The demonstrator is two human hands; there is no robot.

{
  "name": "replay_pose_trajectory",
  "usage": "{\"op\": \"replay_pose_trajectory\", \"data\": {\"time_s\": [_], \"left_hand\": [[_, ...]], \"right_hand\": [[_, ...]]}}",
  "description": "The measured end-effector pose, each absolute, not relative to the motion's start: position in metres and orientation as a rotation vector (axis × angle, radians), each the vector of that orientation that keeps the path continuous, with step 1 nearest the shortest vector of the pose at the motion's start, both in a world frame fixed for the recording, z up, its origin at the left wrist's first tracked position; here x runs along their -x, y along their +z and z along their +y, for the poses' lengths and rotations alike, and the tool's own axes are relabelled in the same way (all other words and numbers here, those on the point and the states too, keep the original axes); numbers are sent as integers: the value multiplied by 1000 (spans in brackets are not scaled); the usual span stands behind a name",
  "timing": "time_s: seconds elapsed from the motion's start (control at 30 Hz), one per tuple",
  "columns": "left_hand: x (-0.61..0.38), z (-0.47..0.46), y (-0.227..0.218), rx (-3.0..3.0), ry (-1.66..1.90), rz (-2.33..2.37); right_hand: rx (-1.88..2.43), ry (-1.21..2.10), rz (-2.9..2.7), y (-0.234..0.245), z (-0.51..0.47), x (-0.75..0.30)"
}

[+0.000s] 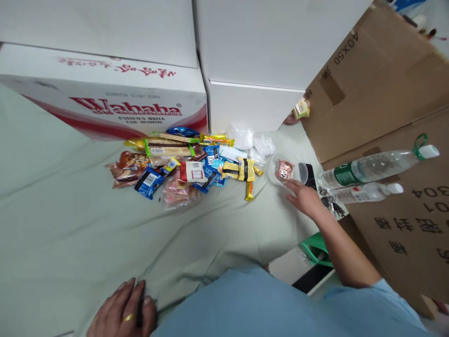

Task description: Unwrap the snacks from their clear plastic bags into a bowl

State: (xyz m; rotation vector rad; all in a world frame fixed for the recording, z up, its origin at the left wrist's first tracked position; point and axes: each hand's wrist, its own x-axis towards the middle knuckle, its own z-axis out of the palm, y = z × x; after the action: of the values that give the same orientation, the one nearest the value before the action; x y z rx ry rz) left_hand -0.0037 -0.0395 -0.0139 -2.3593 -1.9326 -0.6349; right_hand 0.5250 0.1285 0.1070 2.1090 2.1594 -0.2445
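My right hand (304,198) reaches to a clear plastic bowl (272,171), its fingers closed on the near rim. In the bowl lies a pink snack packet (285,169). To the bowl's left is a loose pile of wrapped snacks: blue packets (149,182), a red and white packet (192,172), yellow packets with a dark band (246,169), and pink packets in a clear bag (178,192). My left hand (122,311), with a gold ring on one finger, rests on the green cloth (182,252) with nothing visible in it, fingers stretched out.
A Wahaha water carton (140,105) and a white box (245,105) stand behind the snacks. Crumpled clear plastic (242,136) lies before the box. At the right are a black phone (310,174), two bottles (382,166), keys (331,205), brown cardboard (400,220) and a green basket (315,245).
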Motion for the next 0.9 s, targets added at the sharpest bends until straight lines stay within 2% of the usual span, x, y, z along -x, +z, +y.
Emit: {"op": "replay_pose_trajectory", "data": {"time_s": [0.1,0.3,0.4,0.57,0.9], "left_hand": [[2,-39,-13,2366,-607,-1959],[0,-41,-18,2293,-748,-1991],[-3,-41,-19,2282,-771,-1944],[-7,-40,-14,2252,-762,-1929],[-8,-40,-13,2223,-748,-1902]], "right_hand": [[-2183,-106,2042,92,135,-529],[-2533,173,2054,92,199,-561],[-2669,68,2081,82,241,-558],[-2600,-48,2230,60,285,-522],[-2514,-148,2382,59,268,-503]]}}
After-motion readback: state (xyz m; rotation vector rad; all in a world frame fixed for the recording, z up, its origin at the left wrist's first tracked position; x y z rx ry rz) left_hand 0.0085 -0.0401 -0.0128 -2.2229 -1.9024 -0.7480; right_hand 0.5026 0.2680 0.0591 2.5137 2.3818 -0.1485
